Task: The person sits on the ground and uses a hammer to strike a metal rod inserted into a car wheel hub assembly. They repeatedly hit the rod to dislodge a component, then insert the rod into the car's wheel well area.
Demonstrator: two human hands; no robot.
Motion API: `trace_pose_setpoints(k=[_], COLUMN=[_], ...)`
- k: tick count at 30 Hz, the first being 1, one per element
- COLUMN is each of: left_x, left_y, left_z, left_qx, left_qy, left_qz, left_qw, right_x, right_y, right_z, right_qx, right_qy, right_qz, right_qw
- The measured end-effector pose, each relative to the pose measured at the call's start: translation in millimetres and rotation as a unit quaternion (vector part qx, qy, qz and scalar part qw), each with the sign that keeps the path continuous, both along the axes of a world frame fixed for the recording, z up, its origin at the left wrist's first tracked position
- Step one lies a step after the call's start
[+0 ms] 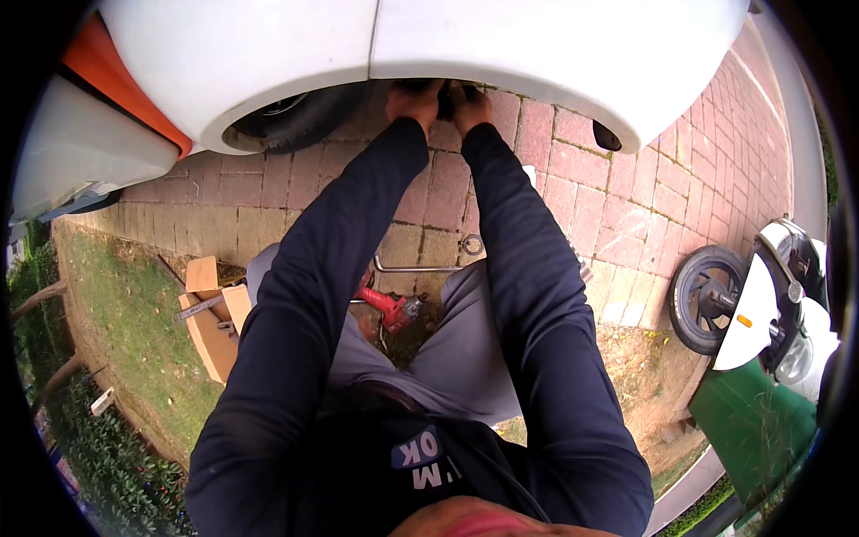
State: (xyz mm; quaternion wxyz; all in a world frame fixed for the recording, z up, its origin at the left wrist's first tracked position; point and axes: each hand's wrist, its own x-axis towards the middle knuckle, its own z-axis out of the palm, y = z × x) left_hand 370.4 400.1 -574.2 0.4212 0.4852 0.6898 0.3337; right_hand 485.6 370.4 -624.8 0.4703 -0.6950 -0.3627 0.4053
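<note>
While you are crouching, your left hand and right hand are together gripping a small dark object under the white car's curved body edge. Both hands are closing narrowly around it, seemingly for steadiness.

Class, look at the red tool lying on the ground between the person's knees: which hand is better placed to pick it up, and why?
Probably the left hand. Both hands are up at the white car's lower edge, the right hand beside it, but the red tool lies slightly toward the left forearm's side, so the left has the shorter way down.
</note>
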Motion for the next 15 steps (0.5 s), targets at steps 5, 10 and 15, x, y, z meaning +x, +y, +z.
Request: trace_pose_setpoints(k=[5,10,15], left_x=[3.0,5.9,-10.7], left_y=[5.4,7.6,1.3], left_z=[-9.7,-18.5,-5.6], left_qx=[-0.009,0.023,-0.001], left_qy=[0.057,0.05,0.015], left_qz=[-0.002,0.019,-0.051], left_qw=[0.998,0.998,0.999], right_x=[0.2,1.0,-6.5], right_y=[6.2,5.3,-3.2], right_z=[-22.4,-13.7,9.5], right_qx=[0.02,0.028,0.005], right_qy=[0.131,0.229,0.272], right_qz=[-0.037,-0.028,-0.033], right_qw=[0.99,0.973,0.962])
